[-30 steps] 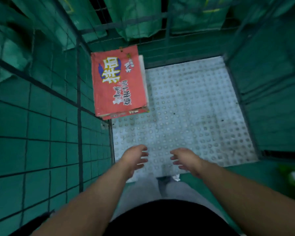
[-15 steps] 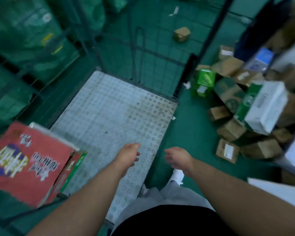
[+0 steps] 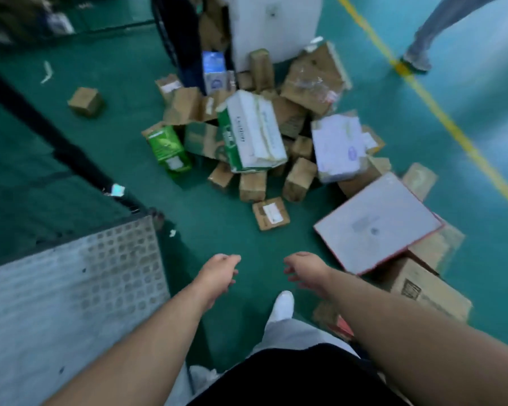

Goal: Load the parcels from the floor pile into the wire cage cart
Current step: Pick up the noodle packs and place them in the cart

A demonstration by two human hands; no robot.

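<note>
Green floor (image 3: 223, 224), yellow line (image 3: 440, 115), parcel pile (image 3: 264, 133)

A green painted floor (image 3: 235, 230) filled the view. A yellow line (image 3: 449, 124) ran across it diagonally on the right, and the floor past the line looked a lighter shade. At the top right, another person's leg (image 3: 440, 22) in pale trousers ended in a light shoe (image 3: 415, 62) set just beside the line. A white paper scrap (image 3: 46, 72) lay on the floor at the upper left, and a smaller scrap (image 3: 173, 232) lay near the middle.
</note>
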